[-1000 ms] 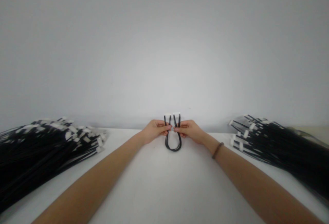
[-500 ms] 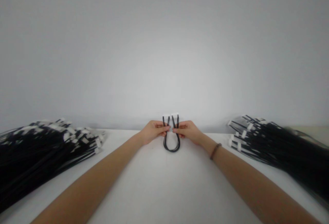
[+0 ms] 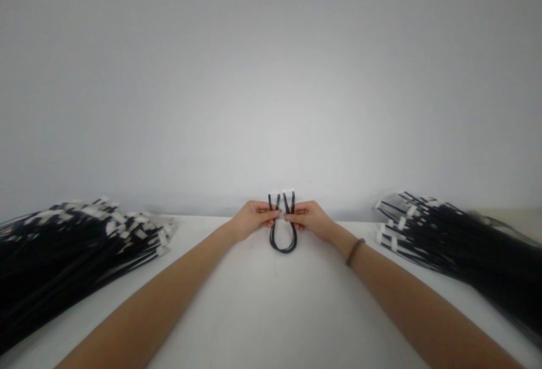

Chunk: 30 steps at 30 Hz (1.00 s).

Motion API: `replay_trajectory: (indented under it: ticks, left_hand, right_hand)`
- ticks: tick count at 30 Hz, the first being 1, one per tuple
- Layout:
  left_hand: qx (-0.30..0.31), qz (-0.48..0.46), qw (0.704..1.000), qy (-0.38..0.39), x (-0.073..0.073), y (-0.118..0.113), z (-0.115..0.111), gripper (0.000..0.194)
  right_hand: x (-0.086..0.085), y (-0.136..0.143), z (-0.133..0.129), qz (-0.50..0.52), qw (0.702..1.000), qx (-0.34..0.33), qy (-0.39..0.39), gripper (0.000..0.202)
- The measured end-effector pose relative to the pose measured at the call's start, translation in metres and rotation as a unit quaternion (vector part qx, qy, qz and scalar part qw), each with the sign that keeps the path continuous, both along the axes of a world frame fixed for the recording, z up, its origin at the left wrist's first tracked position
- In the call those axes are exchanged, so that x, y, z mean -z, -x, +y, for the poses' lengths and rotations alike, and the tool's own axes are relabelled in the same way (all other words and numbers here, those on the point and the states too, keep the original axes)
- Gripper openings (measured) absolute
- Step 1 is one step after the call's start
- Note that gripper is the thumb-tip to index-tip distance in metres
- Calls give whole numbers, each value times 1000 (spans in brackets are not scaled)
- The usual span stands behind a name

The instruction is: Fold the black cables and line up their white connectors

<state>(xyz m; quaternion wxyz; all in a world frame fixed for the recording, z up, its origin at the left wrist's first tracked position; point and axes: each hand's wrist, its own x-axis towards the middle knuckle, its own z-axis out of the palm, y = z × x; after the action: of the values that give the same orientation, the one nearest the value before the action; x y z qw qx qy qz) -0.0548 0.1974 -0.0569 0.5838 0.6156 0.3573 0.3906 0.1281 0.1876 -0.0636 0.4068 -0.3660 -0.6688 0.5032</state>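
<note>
A black wire harness point(image 3: 283, 250) with a white connector on each end is bent into a U at the centre of the view. My left hand point(image 3: 254, 219) pinches its left leg just below the connector. Its right leg is pinched the same way by my right hand point(image 3: 311, 218). Both white connectors point up, side by side and slightly apart, and look pale against the wall. The loop of the U hangs below my fingers, over the white table; whether it touches the surface I cannot tell.
On the left of the white table point(image 3: 271, 312) lies a big pile of black wire harnesses point(image 3: 63, 262) with white connectors. A similar pile of harnesses point(image 3: 474, 256) lies on the right. A plain pale wall point(image 3: 271, 87) rises behind the table.
Almost nothing differs. The whole view has shifted very slightly, with hands and harness a little lower in the picture; both hands keep their pinch.
</note>
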Motion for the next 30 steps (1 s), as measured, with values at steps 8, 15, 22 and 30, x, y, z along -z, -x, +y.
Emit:
replay_trajectory:
  ticks: [8, 15, 22, 30]
  left_hand:
    - [-12, 3, 1000, 10, 4, -2, 3, 32]
    - [125, -97, 982, 106, -23, 19, -12, 37]
    - [297, 72, 932, 192, -41, 3, -34, 30]
    - [-32, -115, 992, 50, 3, -26, -12, 27]
  right_hand:
    - [0, 0, 0, -7, 1000, 9, -2, 30]
    - [-3, 0, -2, 27, 999, 19, 20, 29]
    - [-6, -2, -4, 31, 998, -47, 21, 25]
    - [-6, 0, -7, 13, 997, -72, 34, 28]
